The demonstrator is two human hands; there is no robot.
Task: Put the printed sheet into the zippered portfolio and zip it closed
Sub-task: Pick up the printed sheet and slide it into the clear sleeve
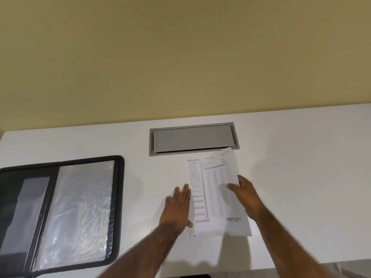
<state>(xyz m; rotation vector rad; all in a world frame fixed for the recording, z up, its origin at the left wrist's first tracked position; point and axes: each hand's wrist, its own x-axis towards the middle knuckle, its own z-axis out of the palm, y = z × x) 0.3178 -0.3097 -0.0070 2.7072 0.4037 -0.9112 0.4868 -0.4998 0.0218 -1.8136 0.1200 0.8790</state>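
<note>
The printed sheet (212,187) lies on the white table (301,167), its right side lifted off the surface. My right hand (244,194) grips the sheet's right edge, thumb on top of the paper. My left hand (179,205) rests flat with fingers together along the sheet's left edge, pressing on it. The black zippered portfolio (60,213) lies open at the left of the table, showing clear plastic sleeves inside. It is well apart from the sheet.
A grey metal cable hatch (193,140) is set into the table just behind the sheet; the sheet's top right corner overlaps its frame. A yellow wall (180,57) rises behind the table. The table's near edge runs below my forearms.
</note>
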